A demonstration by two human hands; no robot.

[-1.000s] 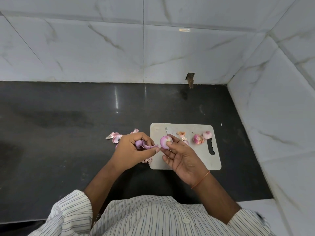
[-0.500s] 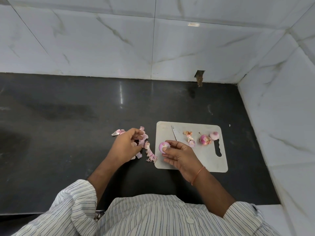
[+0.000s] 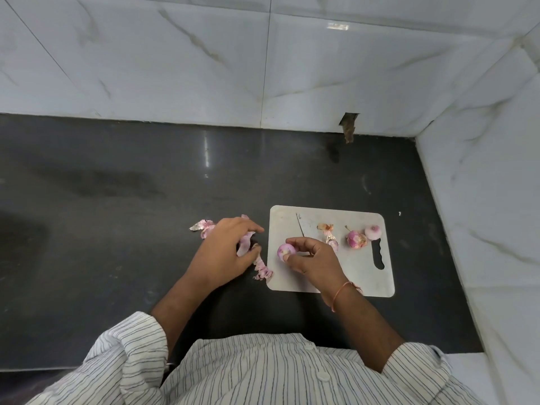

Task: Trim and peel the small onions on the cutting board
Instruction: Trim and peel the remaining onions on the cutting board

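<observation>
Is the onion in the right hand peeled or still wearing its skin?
Mostly peeled: the onion shows smooth pale purple, its far side hidden by the right hand.

**Hidden and unclear bits**

I can't see the knife [image 3: 300, 227] handle; the right hand [image 3: 314, 260] covers it and part of the held onion [image 3: 285, 250]. The left hand [image 3: 223, 254] hides some peels [image 3: 245, 244]. Scraps [image 3: 328, 233] mid-board are too small to identify. The frame's bottom edge cuts off the shirt [image 3: 277, 372].
</observation>
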